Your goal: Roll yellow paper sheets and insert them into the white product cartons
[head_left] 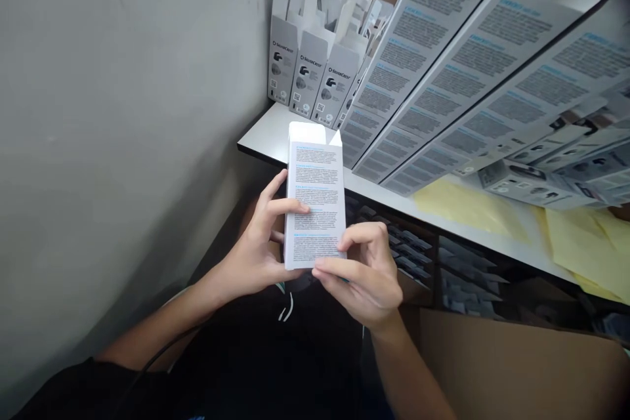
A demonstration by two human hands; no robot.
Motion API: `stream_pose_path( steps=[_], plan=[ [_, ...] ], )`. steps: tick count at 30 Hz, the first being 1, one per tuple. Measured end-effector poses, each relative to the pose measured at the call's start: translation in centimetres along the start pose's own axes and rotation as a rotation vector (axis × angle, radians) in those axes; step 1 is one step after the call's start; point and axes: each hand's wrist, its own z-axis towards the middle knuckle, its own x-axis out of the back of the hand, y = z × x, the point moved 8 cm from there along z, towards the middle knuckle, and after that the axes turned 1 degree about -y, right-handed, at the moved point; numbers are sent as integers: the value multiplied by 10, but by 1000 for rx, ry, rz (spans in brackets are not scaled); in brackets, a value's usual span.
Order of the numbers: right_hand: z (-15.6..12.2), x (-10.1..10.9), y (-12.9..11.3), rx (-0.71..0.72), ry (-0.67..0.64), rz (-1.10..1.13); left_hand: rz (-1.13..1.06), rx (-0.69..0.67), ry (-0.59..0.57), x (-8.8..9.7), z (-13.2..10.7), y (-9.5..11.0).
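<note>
A small white cardboard box [319, 184] printed with blue headings and grey text is held upright before my chest. Its top flaps stand open at the far end. My left hand [253, 246] is closed around its left side, with one finger lying across the printed face and the thumb by the bottom. At the lower right corner, my right hand [369, 272] grips the box, fingertips against its bottom and right edges. What lies inside the box cannot be seen.
Upright SilverCrest boxes [310, 72] with raised flaps stand on the white table [268, 131]. Larger text-printed stacks [418, 72] rise to the right. Yellow sheets [581, 243] lie near the table edge. A brown carton [516, 361] sits at lower right; a grey wall [123, 111] is left.
</note>
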Motion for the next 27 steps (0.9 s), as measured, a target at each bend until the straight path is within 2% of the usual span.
stream_pose_path(
  steps=[5,7,9,13,16,18,20,23,25,27],
  plan=[
    [-10,2,-3,61,9,-131,-76,11,-78,-6,-1,2],
    [-14,2,1,61,19,-104,-48,-26,-119,-8,-1,4],
    [-19,1,13,-35,41,21,-45,-83,-162,-10,-1,7],
    [-35,-14,43,-394,8,387,-50,-139,-181,-13,-4,5],
    [-51,-22,52,-503,-10,612,74,-155,-254,-27,-9,-1],
    [-64,-16,62,-556,68,675,86,-177,-237,-34,-13,-6],
    [-79,-10,73,-642,129,727,32,-116,-182,-41,-14,-19],
    [-100,-6,84,-752,130,747,-40,75,-159,-53,-13,-49],
    [-106,2,86,-726,103,677,-78,155,-164,-56,-8,-63],
    [-104,20,90,-616,117,551,-109,184,-106,-47,1,-69]
  ],
)
